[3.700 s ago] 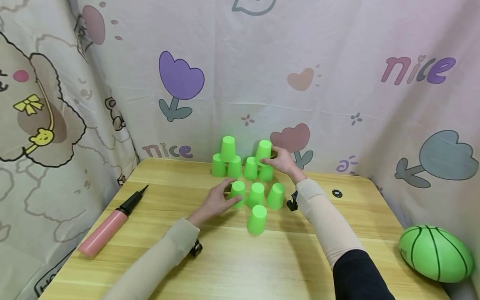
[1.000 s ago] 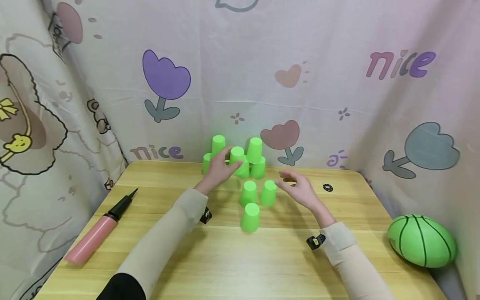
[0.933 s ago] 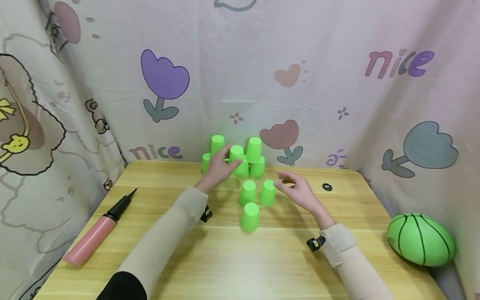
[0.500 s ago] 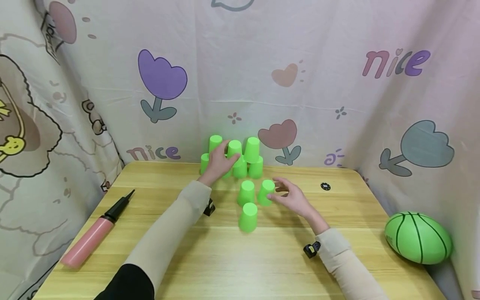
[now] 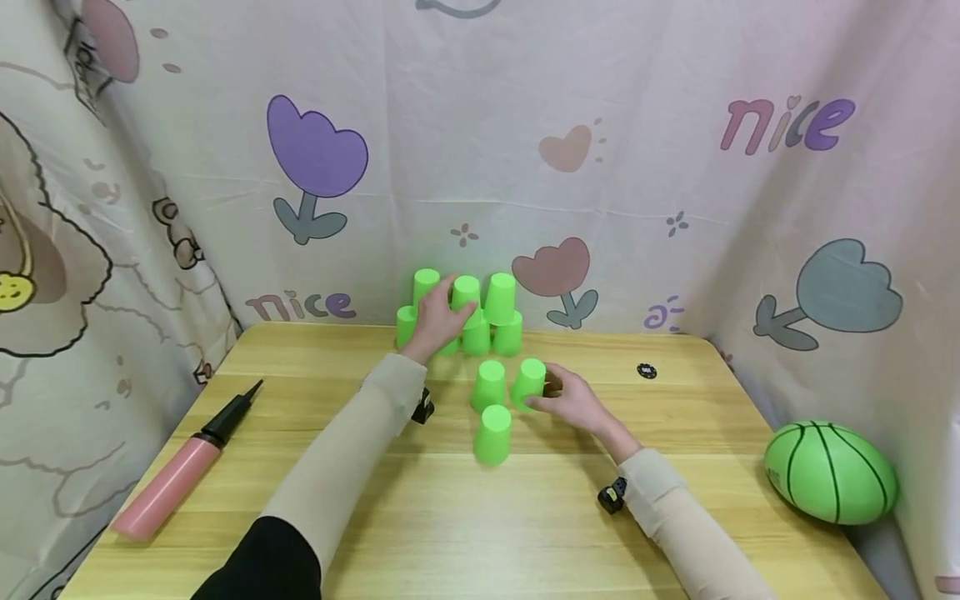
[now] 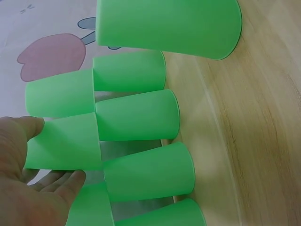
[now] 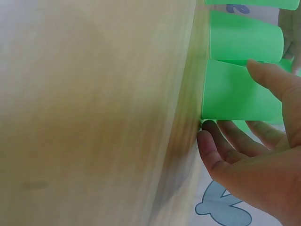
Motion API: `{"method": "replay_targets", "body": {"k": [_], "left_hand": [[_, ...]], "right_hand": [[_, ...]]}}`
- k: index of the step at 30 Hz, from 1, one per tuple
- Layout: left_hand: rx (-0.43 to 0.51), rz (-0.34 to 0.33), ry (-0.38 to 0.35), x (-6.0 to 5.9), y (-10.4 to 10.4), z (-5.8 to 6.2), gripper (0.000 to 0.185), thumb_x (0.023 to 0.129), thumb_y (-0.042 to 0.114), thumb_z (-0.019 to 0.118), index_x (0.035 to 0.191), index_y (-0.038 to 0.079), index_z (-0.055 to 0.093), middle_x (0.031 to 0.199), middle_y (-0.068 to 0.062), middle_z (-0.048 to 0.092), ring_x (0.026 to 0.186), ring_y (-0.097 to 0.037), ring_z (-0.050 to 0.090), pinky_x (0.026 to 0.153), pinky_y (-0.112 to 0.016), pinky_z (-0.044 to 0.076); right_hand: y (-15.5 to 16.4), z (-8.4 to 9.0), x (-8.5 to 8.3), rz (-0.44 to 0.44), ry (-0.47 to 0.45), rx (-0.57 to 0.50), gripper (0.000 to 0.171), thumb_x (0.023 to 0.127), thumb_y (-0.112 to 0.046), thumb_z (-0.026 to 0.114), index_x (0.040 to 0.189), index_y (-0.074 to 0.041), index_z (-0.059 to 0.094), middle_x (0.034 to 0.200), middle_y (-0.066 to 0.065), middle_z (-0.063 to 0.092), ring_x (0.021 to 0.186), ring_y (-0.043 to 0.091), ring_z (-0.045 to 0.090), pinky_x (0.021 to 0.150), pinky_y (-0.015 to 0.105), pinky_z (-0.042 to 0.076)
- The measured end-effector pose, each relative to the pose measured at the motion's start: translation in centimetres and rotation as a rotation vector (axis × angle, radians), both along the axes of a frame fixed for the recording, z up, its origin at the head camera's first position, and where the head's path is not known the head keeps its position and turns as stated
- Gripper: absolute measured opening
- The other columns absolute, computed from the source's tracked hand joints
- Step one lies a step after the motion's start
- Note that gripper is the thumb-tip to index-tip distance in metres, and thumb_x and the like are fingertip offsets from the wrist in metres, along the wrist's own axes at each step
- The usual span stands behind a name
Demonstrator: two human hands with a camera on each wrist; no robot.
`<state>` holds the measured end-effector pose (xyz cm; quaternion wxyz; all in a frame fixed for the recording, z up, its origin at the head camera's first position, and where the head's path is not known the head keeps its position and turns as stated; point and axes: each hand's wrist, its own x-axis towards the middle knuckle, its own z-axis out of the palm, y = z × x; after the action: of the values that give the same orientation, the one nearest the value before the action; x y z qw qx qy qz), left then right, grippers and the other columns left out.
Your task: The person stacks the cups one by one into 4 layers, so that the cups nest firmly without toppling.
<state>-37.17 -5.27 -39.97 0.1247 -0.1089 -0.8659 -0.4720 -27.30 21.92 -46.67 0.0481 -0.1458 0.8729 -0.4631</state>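
While the left hand (image 5: 435, 321) curls its thumb and fingers round a green cup (image 5: 465, 292) in the upper row of the cup stack (image 5: 459, 312) at the table's (image 5: 375, 500) far edge, close against the curtain, the right hand (image 5: 570, 398) grips a loose upturned cup (image 5: 529, 382) nearer the middle. Two more cups (image 5: 491, 408) stand just beside it. Open wood lies toward the near edge, with a pink pump (image 5: 180, 467) at the left and a green ball (image 5: 831, 472) at the right.
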Motion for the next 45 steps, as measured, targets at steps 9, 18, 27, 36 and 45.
{"method": "replay_targets", "body": {"k": [9,18,27,36,45], "left_hand": [[0.016,0.048,-0.004,-0.3,0.3,0.0,0.066,0.101,0.023,0.072,0.157,0.004,0.044,0.153,-0.021,0.056,0.142,-0.040,0.054,0.120,-0.053,0.046],[0.019,0.102,-0.005,-0.4,0.8,0.0,0.068,0.100,0.022,0.073,0.158,0.004,0.042,0.155,-0.022,0.055,0.143,-0.041,0.053,0.121,-0.053,0.046],[0.032,0.112,0.000,-0.5,1.1,-0.1,0.072,0.100,0.018,0.074,0.162,0.008,0.038,0.157,-0.022,0.053,0.139,-0.042,0.056,0.119,-0.053,0.048],[0.036,0.111,0.016,-0.3,1.2,0.0,0.080,0.098,0.015,0.076,0.164,0.009,0.033,0.160,-0.021,0.050,0.144,-0.041,0.053,0.120,-0.052,0.046],[0.057,0.110,0.052,0.0,0.9,0.6,0.082,0.096,0.017,0.078,0.165,0.016,0.033,0.143,-0.023,0.062,0.082,-0.031,0.064,0.087,-0.046,0.061]], "right_hand": [[-0.1,-0.1,-0.3,0.018,0.020,0.009,0.067,0.092,-0.016,0.081,0.149,0.001,0.051,0.132,0.023,0.068,0.120,0.040,0.068,0.104,0.050,0.059],[-0.1,-0.3,-0.4,0.020,0.022,0.011,0.067,0.092,-0.018,0.082,0.149,0.003,0.052,0.131,0.023,0.069,0.119,0.041,0.068,0.104,0.051,0.059],[0.0,-0.4,-0.2,0.007,0.010,0.016,0.065,0.093,-0.018,0.081,0.149,0.000,0.053,0.132,0.022,0.069,0.122,0.040,0.068,0.107,0.052,0.057],[-0.3,-0.2,0.0,-0.002,0.003,0.033,0.065,0.094,-0.020,0.080,0.149,0.000,0.053,0.132,0.022,0.070,0.122,0.039,0.068,0.108,0.052,0.057],[-0.1,-0.2,0.0,-0.013,0.016,0.041,0.061,0.094,-0.020,0.079,0.147,-0.001,0.055,0.132,0.020,0.069,0.119,0.037,0.069,0.105,0.050,0.059]]}}
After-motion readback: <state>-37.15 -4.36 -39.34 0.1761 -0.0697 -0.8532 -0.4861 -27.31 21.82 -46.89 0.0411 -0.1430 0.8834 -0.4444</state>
